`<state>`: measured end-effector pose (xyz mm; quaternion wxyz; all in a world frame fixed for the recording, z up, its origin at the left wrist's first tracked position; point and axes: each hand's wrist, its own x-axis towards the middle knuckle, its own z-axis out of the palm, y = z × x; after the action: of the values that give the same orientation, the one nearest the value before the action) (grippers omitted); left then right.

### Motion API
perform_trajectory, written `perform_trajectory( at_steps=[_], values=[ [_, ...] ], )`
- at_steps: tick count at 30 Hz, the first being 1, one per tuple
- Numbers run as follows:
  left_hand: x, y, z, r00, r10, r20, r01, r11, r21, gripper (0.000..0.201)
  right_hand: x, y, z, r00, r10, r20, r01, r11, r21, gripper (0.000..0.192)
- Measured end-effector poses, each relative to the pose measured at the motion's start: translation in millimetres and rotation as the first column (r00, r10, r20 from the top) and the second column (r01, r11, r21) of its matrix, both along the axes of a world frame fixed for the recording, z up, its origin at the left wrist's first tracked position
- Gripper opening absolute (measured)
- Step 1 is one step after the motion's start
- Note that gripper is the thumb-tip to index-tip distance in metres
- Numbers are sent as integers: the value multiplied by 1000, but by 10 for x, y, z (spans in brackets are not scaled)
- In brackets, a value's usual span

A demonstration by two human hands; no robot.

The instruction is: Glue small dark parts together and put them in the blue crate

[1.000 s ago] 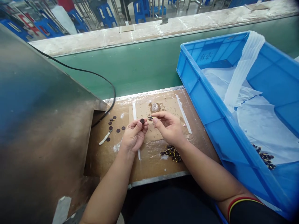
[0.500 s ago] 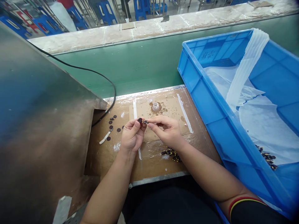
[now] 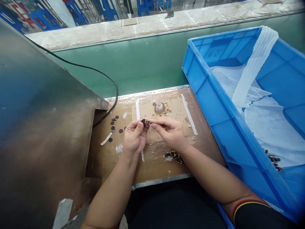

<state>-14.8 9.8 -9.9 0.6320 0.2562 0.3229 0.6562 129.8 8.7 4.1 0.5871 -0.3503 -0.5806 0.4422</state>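
My left hand (image 3: 135, 136) is closed, pinching a small dark round piece (image 3: 143, 121) between thumb and fingers. From the right, my right hand (image 3: 170, 131) pinches a tiny dark part with yellow bits (image 3: 148, 122) against that piece; the fingers hide much of both. Under my right wrist lies a pile of small black-and-yellow parts (image 3: 175, 156). Left of my left hand, several dark discs (image 3: 120, 131) are scattered on the brown board (image 3: 152, 171), beside a white-handled knife (image 3: 106, 139).
A small clear cup (image 3: 159, 107) stands in a wet stain on taped cardboard (image 3: 175, 101). On the right sits a large blue crate (image 3: 205, 79) with white sheets and black-and-yellow parts. A metal housing (image 3: 52, 111) and a black cable (image 3: 95, 69) border the left.
The dark round piece has turned more edge-on in my left fingers. Both hands stay together in nearly the same place; the view has shifted slightly.
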Motion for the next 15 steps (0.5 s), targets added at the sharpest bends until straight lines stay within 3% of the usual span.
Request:
perform_trajectory(
  at_steps=[8, 15],
  values=[
    [-8, 11, -11, 998, -14, -55, 17, 999, 50, 20, 15, 8, 1, 998, -14, 59, 10, 998, 63, 17],
    [22, 6, -22, 996, 18, -82, -14, 999, 53, 20, 45, -18, 38, 972, -119, 203, 68, 968, 242, 16]
  ],
)
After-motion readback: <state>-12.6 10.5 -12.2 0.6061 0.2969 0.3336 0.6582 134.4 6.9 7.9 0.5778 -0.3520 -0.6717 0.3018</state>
